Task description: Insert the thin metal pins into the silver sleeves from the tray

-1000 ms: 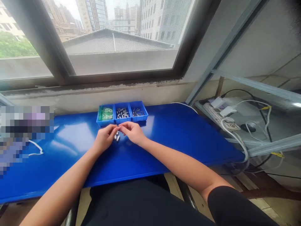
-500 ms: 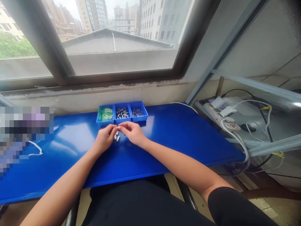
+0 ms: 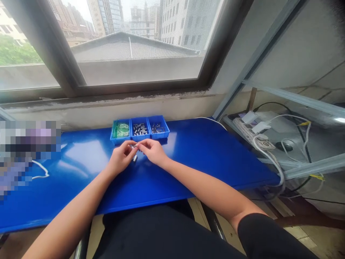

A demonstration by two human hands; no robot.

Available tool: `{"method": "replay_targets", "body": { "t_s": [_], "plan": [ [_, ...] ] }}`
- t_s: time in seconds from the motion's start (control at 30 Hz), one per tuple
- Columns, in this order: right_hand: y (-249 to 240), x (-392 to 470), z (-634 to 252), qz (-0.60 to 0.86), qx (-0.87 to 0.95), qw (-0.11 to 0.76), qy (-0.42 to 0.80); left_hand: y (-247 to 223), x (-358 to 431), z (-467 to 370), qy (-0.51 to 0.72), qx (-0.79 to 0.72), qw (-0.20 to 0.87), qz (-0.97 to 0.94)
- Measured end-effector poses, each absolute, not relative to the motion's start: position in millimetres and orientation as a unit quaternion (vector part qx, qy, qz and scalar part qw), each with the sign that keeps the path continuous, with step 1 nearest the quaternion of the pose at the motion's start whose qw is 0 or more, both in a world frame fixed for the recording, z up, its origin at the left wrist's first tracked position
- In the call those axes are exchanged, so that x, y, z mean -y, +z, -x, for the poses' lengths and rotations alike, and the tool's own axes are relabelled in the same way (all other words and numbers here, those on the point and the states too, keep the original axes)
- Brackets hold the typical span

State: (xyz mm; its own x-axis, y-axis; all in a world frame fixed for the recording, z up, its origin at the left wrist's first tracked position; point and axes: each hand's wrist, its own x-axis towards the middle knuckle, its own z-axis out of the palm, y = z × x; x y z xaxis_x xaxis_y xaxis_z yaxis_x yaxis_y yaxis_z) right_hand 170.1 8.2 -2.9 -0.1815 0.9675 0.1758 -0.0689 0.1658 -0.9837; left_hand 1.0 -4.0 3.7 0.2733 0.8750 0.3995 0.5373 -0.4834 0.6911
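My left hand point(image 3: 122, 155) and my right hand point(image 3: 153, 150) meet fingertip to fingertip just in front of the blue bins. Between their pinched fingers is a small pale and metallic piece point(image 3: 136, 145), too small to name and partly covered by the fingers. Below the fingertips a short silver-and-black cylinder point(image 3: 135, 158) lies on the blue table point(image 3: 188, 165). Other pieces beside it may be hidden behind my left hand.
Three blue bins stand side by side: one with pale pieces in green plastic point(image 3: 121, 129), one with silver-and-black cylinders point(image 3: 140, 129), one with thin dark metal parts point(image 3: 157, 128). A metal rack point(image 3: 312, 165) with chargers and cables stands right. A blurred-out area lies left.
My left hand's fingers have shifted slightly around the small piece and the thumb has moved toward my right fingertips. Fewer loose cylinders show beneath the hands now.
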Motion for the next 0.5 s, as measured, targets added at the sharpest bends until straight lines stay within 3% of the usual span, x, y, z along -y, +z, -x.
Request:
{"method": "replay_targets", "body": {
  "t_s": [0.5],
  "plan": [
    [-2.5, -3.8, -167.9, 0.359, 0.588, 0.499, 0.526, 7.3, 3.3, 0.4, 0.361, -0.482, 0.179, -0.778]
  ]
}}
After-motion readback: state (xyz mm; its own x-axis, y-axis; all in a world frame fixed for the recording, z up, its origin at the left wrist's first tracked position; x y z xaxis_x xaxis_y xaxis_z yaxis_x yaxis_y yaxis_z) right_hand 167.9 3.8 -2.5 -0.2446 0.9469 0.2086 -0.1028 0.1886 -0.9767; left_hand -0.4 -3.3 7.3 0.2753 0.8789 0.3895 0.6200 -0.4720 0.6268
